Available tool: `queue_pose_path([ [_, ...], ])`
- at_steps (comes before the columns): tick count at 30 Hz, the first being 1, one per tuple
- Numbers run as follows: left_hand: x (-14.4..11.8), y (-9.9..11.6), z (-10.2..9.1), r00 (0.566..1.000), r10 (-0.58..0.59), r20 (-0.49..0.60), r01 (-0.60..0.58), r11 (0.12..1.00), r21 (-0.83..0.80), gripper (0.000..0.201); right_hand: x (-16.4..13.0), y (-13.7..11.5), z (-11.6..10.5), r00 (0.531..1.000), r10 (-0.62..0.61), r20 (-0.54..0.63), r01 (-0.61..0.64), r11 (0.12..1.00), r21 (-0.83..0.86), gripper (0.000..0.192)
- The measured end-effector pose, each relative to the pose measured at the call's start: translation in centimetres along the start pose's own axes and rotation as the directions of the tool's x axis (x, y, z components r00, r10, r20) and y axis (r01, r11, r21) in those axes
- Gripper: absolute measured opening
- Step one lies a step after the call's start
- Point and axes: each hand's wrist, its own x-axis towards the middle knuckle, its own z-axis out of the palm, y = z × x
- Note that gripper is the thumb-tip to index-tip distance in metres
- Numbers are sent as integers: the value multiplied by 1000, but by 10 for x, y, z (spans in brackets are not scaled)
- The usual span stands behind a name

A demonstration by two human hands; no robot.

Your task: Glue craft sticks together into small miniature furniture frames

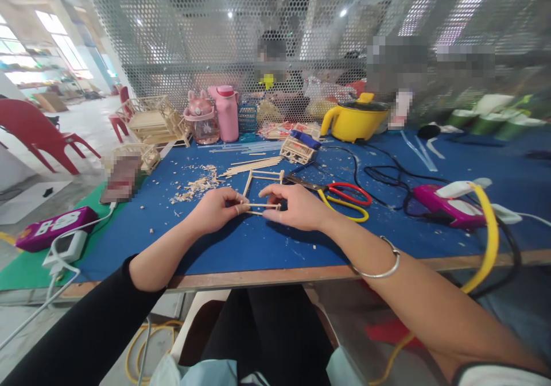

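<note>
Wooden-stick frame (pixel 263 205) sat between both hands' fingers, the left hand (pixel 217 208) pinching its near left corner, the right hand (pixel 297 205) its near right. Scissors (pixel 322 195) lay just beyond the right fingers, wood scraps (pixel 202 184) beyond the left.

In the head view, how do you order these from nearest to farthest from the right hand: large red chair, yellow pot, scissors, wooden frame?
1. Wooden frame: right at the fingers of the right hand.
2. Scissors: just to its right.
3. Yellow pot: farther back, right.
4. Large red chair: far left, on the floor.
</note>
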Motion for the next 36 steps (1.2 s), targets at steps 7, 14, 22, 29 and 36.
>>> queue_pose_path([
  [7,-3,3,-2,1000,-4,-14,4,1000,-1,22,0,12,-19,995,9,103,6,991,-136,14],
  [14,-4,4,-1,993,120,-2,-120,991,64,20,2,12,-16,991,-94,91,99,994,-52,7],
  [22,-4,7,-1,991,136,-1,-135,987,88,19,2,9,-13,993,-41,113,48,997,-61,9],
  [29,-3,0,0,988,153,0,-153,986,67,19,3,9,-12,990,3,139,7,997,-70,11],
  [36,-1,-5,0,990,144,8,-144,989,38,17,4,11,-10,990,36,137,-19,993,-119,12],
])
